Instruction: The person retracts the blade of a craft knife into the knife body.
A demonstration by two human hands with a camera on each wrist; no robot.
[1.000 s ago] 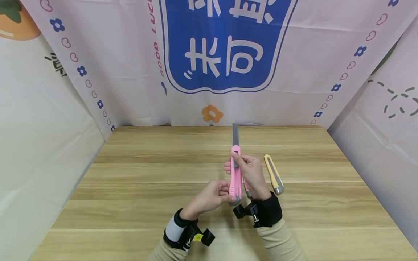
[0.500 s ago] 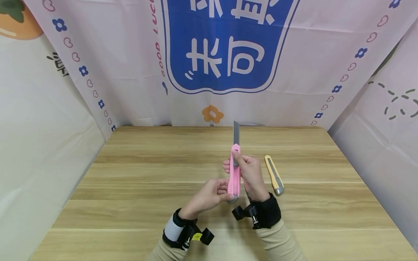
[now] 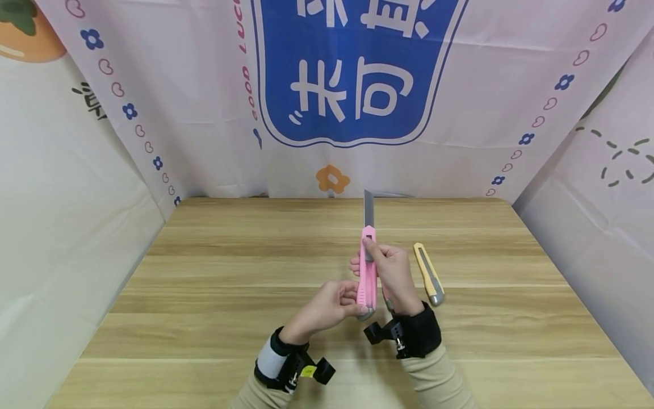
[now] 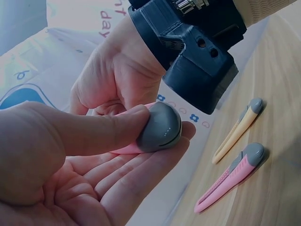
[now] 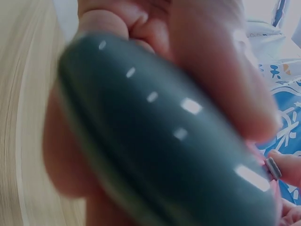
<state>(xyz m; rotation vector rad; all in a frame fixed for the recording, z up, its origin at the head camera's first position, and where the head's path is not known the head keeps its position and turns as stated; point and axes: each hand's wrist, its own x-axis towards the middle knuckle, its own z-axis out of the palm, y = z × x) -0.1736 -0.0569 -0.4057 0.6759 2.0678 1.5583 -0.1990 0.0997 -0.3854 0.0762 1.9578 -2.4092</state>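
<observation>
Both hands hold a pink utility knife [image 3: 367, 281] above the table, its long grey blade [image 3: 369, 210] extended and pointing away from me. My left hand [image 3: 324, 307] pinches the knife's rear end between thumb and fingers. In the left wrist view that thumb lies against the grey end cap [image 4: 162, 127]. Farther up the handle, my right hand [image 3: 397, 277] grips the knife, thumb on the slider. A yellow utility knife [image 3: 429, 275] lies on the table right of it. A second pink utility knife [image 4: 231, 176] lies near the yellow one, mostly hidden behind the right wrist in the head view.
The wood-grain table [image 3: 230, 255] reaches back to a printed white cloth [image 3: 214, 142] hanging behind it. More cloth hangs along the left and right sides. A black wrist camera mount [image 3: 416, 329] on the right arm sits close to the knife's rear end.
Over the last second the held knife has shifted only slightly, its rear end and blade tip moving a little away from me. Both hands keep the same grip.
</observation>
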